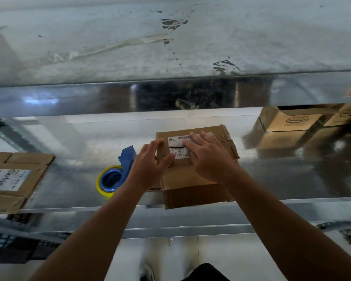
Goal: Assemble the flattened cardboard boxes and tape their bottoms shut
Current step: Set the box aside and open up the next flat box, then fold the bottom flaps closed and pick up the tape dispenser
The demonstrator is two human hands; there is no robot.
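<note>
A small brown cardboard box point(193, 184) stands on the shiny metal shelf point(73, 165), its folded flaps facing up with a white barcode label across the seam. My right hand point(208, 157) presses flat on the flaps over the label. My left hand point(150, 161) rests at the box's left edge, fingers spread and thumb on the top. A blue tape dispenser point(115, 171) with a yellow roll lies just left of the box.
A flattened labelled box point(12, 179) lies at the shelf's left end. Assembled cartons point(292, 118) sit at the back right. An upper metal shelf point(170, 47) overhangs the work area. The shelf's front rail point(170, 220) runs below my forearms.
</note>
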